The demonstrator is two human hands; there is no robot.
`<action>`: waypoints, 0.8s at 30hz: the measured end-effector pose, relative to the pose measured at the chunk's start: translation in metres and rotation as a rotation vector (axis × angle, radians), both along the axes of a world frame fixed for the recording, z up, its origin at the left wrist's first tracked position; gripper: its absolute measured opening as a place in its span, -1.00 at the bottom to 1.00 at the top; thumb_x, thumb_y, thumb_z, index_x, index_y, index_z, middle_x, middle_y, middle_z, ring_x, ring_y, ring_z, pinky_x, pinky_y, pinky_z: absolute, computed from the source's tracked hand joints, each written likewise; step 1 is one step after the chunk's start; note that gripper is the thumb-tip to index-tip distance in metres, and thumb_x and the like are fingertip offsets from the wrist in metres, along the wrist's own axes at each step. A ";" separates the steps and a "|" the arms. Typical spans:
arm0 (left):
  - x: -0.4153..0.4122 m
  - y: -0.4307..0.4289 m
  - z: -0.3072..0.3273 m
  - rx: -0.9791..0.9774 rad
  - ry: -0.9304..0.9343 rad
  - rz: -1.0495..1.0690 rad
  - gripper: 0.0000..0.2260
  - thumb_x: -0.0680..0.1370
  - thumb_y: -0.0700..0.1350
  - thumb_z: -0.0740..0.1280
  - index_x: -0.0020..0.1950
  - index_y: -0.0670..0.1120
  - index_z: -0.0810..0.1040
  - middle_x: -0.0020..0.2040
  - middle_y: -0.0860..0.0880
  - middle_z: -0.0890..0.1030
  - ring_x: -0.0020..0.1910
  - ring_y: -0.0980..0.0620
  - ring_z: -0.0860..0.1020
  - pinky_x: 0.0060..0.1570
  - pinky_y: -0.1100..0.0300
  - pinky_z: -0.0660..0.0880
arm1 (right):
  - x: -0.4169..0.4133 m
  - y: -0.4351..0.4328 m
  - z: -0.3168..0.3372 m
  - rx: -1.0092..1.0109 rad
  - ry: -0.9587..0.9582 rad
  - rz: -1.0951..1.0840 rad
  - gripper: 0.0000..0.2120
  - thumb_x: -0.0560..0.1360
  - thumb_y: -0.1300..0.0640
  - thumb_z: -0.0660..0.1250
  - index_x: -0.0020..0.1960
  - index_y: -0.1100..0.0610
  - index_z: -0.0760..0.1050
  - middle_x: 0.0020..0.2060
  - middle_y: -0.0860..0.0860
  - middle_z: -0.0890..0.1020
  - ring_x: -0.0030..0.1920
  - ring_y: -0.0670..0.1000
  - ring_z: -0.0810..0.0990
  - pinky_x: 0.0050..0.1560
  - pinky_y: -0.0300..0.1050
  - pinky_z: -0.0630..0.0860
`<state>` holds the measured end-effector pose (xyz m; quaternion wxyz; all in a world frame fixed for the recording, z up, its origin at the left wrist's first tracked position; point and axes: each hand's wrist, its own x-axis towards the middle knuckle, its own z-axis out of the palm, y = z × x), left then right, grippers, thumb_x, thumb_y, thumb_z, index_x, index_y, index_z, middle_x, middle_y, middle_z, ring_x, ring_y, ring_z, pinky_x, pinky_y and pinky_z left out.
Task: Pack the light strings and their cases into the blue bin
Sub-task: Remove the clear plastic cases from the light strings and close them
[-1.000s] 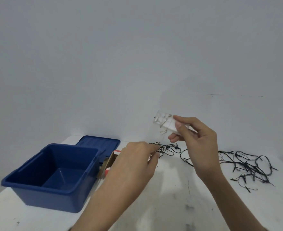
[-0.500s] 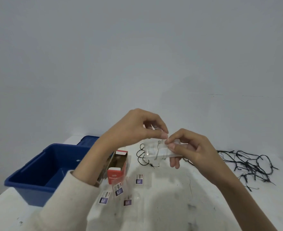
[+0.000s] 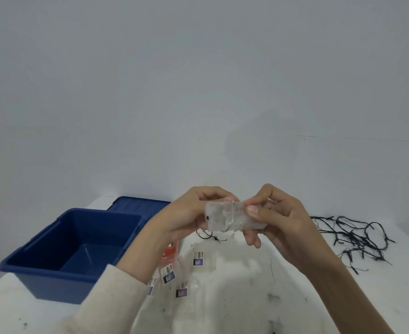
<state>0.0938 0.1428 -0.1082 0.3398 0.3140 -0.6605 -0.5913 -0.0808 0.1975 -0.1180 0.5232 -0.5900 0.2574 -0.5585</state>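
Grip: both hands on the clear case (image 3: pixel 222 219), held in the air above the table (image 3: pixel 247 297). The left hand (image 3: pixel 186 213) wraps its left end, fingers curled round it. The right hand (image 3: pixel 278 218) pinches the right end, thumb on top.

Head view, the only one:
- Thin wire looks looped round the middle of the case. A short black string tail (image 3: pixel 210 236) hangs just below it.
- Change: a second ago the right hand held the case alone, and the left was down low pinching the string. The left has since come up and closed on the case.
- Read: the string is being wound onto or tucked into the case, so this is prep and not packing yet.
- Blue bin (image 3: pixel 42 278) sits to the left, open, with nothing visible inside. Its lid (image 3: pixel 138 206) lies behind it.
- A second loose light string (image 3: pixel 358 237) lies on the table, well apart to the right.
- Red box (image 3: pixel 172 249) and small labelled packets (image 3: pixel 198 259) sit under the hands.
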 end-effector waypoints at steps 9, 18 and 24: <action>-0.027 0.029 -0.020 0.160 0.296 0.188 -0.85 0.58 -0.25 0.19 -0.15 -0.20 0.49 -0.38 0.00 0.48 -0.58 0.18 0.26 -0.61 0.39 0.17 | 0.011 -0.002 0.005 -0.039 -0.163 -0.270 -0.96 0.42 0.28 0.30 -0.20 0.23 0.45 -0.47 0.17 0.52 -0.51 0.10 0.51 -0.42 -0.17 0.47; -0.029 0.045 -0.008 -0.150 -0.156 0.310 -0.84 0.57 -0.16 0.29 0.05 -0.11 0.66 -0.38 0.01 0.60 -0.55 0.09 0.47 -0.49 0.26 0.46 | 0.005 -0.005 0.001 -0.188 0.143 -0.564 -0.84 0.51 0.29 0.31 -0.18 0.07 0.50 -0.45 0.09 0.57 -0.42 -0.05 0.56 -0.29 -0.30 0.51; -0.028 0.061 0.003 -0.470 -0.550 0.336 -0.80 0.60 -0.08 0.21 0.14 0.01 0.59 -0.32 0.07 0.62 -0.48 0.12 0.57 -0.31 0.30 0.52 | -0.001 -0.008 -0.001 -0.259 0.296 -0.690 -0.79 0.51 0.21 0.33 -0.23 -0.06 0.50 -0.30 -0.08 0.60 -0.31 -0.12 0.54 -0.25 -0.42 0.41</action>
